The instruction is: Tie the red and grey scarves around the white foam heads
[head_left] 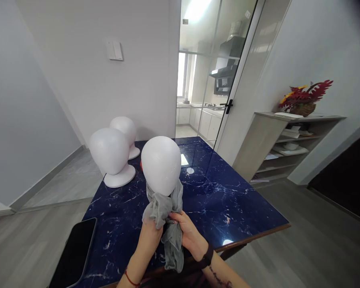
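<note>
A white foam mannequin head (161, 164) stands near the front of the dark blue marble table (234, 200). A grey scarf (163, 208) is wrapped round its neck, with the ends hanging down toward me. My left hand (150, 234) is closed on the scarf at the left of the knot. My right hand (187, 234) pinches the scarf's hanging end just to the right. Both hands sit close together below the head's chin.
Two more white foam heads (111, 154) (125, 130) stand at the table's back left. A black phone (75, 252) lies at the front left corner. A shelf unit with a flower basket (303, 100) stands at the right, beside a glass door (228, 80).
</note>
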Demonstrator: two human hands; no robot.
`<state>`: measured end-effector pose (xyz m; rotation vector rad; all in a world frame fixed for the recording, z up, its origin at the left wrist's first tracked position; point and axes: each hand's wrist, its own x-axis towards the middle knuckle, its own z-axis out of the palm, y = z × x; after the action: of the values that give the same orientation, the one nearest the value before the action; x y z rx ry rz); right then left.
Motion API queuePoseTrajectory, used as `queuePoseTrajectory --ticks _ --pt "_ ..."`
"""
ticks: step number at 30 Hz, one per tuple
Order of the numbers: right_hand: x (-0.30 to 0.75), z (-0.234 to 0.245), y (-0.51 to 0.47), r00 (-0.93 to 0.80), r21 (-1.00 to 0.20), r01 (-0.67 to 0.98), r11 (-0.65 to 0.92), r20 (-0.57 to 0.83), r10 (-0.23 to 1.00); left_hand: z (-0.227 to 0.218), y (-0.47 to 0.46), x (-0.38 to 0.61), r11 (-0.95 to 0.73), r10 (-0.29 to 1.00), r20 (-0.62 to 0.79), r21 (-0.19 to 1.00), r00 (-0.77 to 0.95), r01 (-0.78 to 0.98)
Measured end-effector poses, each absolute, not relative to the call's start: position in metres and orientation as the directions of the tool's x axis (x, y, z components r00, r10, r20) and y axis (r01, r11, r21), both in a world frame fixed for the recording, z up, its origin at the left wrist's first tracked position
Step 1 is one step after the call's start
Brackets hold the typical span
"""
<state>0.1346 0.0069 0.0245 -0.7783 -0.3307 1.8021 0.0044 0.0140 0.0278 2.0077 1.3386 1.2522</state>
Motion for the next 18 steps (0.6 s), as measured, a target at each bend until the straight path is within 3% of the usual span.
queuePoseTrajectory --ticks 5,9,12,14,18 --pt "0.131 0.018 0.009 -0.164 -0.567 -0.744 -0.354 -0.358 0.919 0.049 0.02 0.009 -0.412 0.911 0.353 0.731 0.215 0.544" --pt "0.129 0.019 0.008 -0.186 -0.583 -0.739 -0.338 -0.306 0.934 0.06 0.024 0.011 -0.424 0.892 0.37 0.479 0.261 0.768" --pt "0.129 0.02 0.006 -0.185 -0.601 -0.731 -0.325 -0.284 0.941 0.061 0.024 0.013 -0.419 0.87 0.435 0.4 0.233 0.815" --pt "0.13 0.02 0.005 -0.169 -0.597 -0.738 -0.315 -0.288 0.942 0.058 0.023 0.013 -0.411 0.872 0.444 0.432 0.207 0.803" --pt "0.134 0.022 0.006 -0.181 -0.566 -0.744 -0.355 -0.34 0.923 0.045 0.019 0.012 -0.44 0.891 0.389 0.622 0.232 0.647"
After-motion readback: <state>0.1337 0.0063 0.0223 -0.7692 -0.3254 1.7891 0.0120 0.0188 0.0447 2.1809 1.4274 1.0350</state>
